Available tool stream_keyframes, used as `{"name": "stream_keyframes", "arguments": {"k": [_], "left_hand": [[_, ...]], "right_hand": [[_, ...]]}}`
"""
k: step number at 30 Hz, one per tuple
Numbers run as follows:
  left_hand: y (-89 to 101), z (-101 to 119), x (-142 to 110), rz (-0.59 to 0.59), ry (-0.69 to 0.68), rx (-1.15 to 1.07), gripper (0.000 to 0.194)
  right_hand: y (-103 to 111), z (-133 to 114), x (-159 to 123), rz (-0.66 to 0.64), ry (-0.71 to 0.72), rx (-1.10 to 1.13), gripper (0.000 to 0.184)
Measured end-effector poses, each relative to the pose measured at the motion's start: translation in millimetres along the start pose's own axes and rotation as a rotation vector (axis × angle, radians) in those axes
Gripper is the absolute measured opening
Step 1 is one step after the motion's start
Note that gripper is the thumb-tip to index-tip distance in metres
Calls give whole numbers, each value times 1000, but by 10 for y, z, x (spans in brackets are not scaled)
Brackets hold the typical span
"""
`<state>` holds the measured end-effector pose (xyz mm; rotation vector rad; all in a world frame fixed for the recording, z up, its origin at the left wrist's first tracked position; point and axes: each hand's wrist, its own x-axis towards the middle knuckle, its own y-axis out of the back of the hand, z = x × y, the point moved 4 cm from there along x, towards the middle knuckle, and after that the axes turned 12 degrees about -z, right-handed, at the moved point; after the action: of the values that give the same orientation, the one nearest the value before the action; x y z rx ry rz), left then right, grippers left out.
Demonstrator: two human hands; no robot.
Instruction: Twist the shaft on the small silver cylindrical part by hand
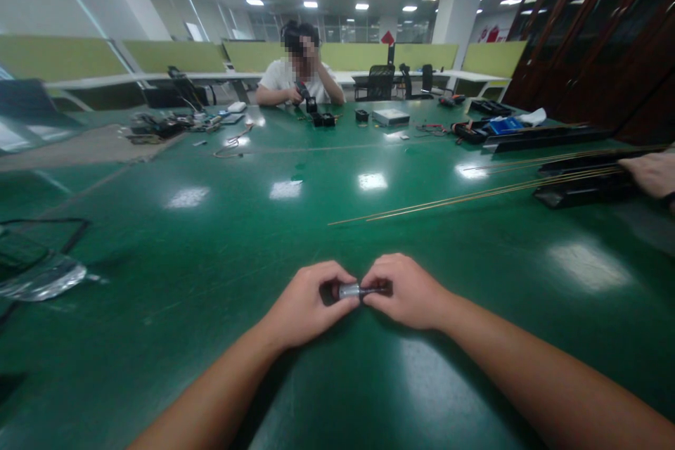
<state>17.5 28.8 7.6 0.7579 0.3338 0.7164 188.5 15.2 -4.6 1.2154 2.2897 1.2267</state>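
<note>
- Head view, and both hands are out front, low in the middle, above the green table [232, 225]; the small silver cylinder [349, 291] sits right between them, lying roughly level.
- Left hand [306, 304] has the cylinder by its sides, thumb below and fingers above, tips nearly meeting around it; a gap shows inside the curl, behind the metal.
- Right hand [406, 292] comes in from the other end, fingertips and thumb close together on the thin dark piece [374, 290] at the cylinder's right end; its fingertips are just beside the left's, and whether they touch the silver itself is too small to tell.
- Beyond the hands, thin golden rods [448, 204] stretch out from the black trays [585, 190] at right; a co-worker's hand [654, 172] is at those trays.
- Far side of the table, a person in a white shirt [274, 76] sits, one hand raised to the head; clear plastic [45, 281] lies well off to the left.
</note>
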Motion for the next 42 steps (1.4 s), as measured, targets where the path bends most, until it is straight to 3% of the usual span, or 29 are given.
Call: {"name": "stream_keyframes", "arguments": {"k": [42], "left_hand": [[-6, -7, -9, 0, 1, 4, 14]], "right_hand": [[50, -6, -19, -37, 39, -45, 7]]}}
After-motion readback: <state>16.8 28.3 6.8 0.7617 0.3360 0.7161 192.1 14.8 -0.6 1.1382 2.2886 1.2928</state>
